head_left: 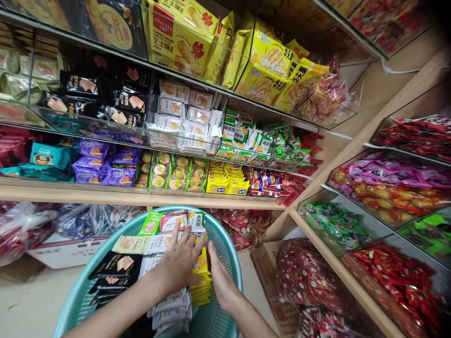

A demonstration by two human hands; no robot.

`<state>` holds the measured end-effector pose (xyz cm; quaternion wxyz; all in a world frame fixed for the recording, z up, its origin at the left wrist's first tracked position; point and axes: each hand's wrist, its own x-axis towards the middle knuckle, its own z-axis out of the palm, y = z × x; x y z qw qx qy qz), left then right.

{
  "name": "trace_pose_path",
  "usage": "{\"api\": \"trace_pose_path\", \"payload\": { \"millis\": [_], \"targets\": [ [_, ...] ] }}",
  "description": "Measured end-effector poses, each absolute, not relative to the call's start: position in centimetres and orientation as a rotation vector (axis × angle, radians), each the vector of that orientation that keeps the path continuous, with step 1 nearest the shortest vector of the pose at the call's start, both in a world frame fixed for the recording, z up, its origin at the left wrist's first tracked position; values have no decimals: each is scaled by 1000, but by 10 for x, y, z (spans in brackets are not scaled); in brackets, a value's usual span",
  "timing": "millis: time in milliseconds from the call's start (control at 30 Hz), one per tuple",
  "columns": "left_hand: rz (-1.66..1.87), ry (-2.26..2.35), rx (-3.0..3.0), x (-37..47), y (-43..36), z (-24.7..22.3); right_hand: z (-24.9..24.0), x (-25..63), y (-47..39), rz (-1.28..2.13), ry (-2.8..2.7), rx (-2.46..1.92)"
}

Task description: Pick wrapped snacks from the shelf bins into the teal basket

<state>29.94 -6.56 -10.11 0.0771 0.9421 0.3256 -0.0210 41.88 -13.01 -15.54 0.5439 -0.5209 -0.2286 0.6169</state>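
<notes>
A teal plastic basket stands on the floor, holding neat rows of small snack packets. My left hand lies palm down over white packets and yellow packets, its fingers spread. Along the right side of the yellow row is my right hand, fingers stretched out and held upright. Whether its palm touches the packets I cannot tell. Black packets fill the basket's left side. A green packet and a white-and-green packet lie at the far end. My left hand partly hides the middle rows.
Shelves with clear bins rise ahead, holding yellow bags, white packets and purple packets. More clear bins line the right. A cardboard box and bagged red packets stand right of the basket; bagged goods lie left.
</notes>
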Motion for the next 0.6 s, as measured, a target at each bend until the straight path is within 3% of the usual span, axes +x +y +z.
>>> {"api": "trace_pose_path", "payload": {
  "millis": [167,600],
  "targets": [
    [-59,992,2804,298,-63,-102,-154,419,-127,1373,-594,-1432],
    [-106,1056,2775,304,-60,-102,-162,426,-123,1372,-520,-1433]
  ]
}}
